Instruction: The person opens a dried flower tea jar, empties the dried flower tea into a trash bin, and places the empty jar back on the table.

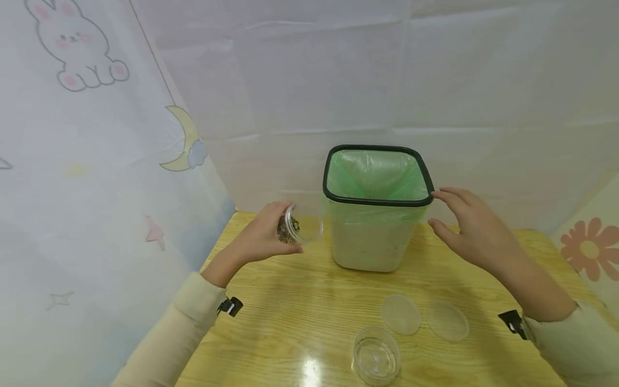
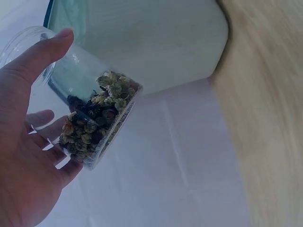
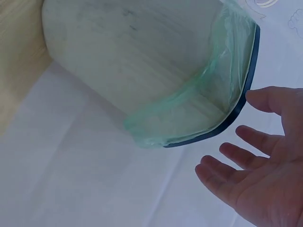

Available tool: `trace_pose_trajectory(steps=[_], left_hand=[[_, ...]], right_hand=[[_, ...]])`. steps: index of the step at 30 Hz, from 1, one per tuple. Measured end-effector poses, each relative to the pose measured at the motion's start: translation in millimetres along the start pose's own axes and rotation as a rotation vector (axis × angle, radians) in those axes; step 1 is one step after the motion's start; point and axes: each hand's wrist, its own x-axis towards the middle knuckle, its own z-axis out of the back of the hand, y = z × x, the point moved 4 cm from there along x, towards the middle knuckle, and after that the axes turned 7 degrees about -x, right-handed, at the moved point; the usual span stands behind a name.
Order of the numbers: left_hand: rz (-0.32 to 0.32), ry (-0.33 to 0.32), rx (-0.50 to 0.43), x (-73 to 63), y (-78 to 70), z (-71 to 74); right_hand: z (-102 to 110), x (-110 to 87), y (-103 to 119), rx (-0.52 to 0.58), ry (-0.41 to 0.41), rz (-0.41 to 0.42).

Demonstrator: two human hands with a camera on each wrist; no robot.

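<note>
My left hand (image 1: pixel 263 235) grips a clear plastic jar (image 1: pixel 308 224), tilted on its side just left of the bin. Dried flower buds (image 2: pixel 102 111) and darker pieces are gathered toward the jar's base in the left wrist view. The jar's mouth has no lid on it, and my thumb lies along the wall near it. At the bin's right side, my right hand (image 1: pixel 476 228) is spread with nothing in it, its fingertips right by the black rim (image 1: pixel 425 172). The pale bin (image 1: pixel 369 242) stands upright, lined with a green plastic bag (image 3: pixel 208 90).
A round clear container (image 1: pixel 376 357) sits near the front of the wooden table (image 1: pixel 271 322). Two translucent round lids (image 1: pixel 401 315) lie flat behind it. White printed sheets (image 1: pixel 290 80) hang close behind the bin and along the left.
</note>
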Motion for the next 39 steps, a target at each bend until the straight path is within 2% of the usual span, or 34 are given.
trace_pose_trajectory(steps=[3, 9, 15, 18, 23, 28, 33, 39], left_hand=[[-0.018, -0.016, -0.004, 7.2, -1.8, 9.1], [-0.03, -0.033, 0.012, 20.2, -6.8, 24.7], [-0.031, -0.049, 0.037, 31.4, -10.4, 36.5], [-0.036, -0.056, 0.055, 37.2, -12.6, 41.7], [-0.05, -0.07, 0.1, 47.6, -18.0, 50.2], [-0.008, -0.059, 0.196, 58.5, -23.0, 56.8], [0.034, -0.048, 0.261, 68.0, -24.3, 63.9], [0.055, -0.019, 0.357, 80.4, -25.7, 70.6]], right_hand=[[-2.9, 6.0, 6.9, 0.012, -0.019, 0.035], [-14.9, 13.1, 15.5, -0.028, -0.09, 0.158], [-25.9, 14.0, 18.2, -0.037, -0.176, 0.213], [-29.5, 13.1, 18.0, -0.027, -0.226, 0.216], [-33.0, 11.1, 13.7, 0.007, -0.271, 0.165], [-34.7, 10.8, 11.0, 0.017, -0.315, 0.132], [-39.2, 11.9, 12.8, -0.006, -0.373, 0.161], [-42.3, 13.5, 14.0, -0.009, -0.423, 0.175]])
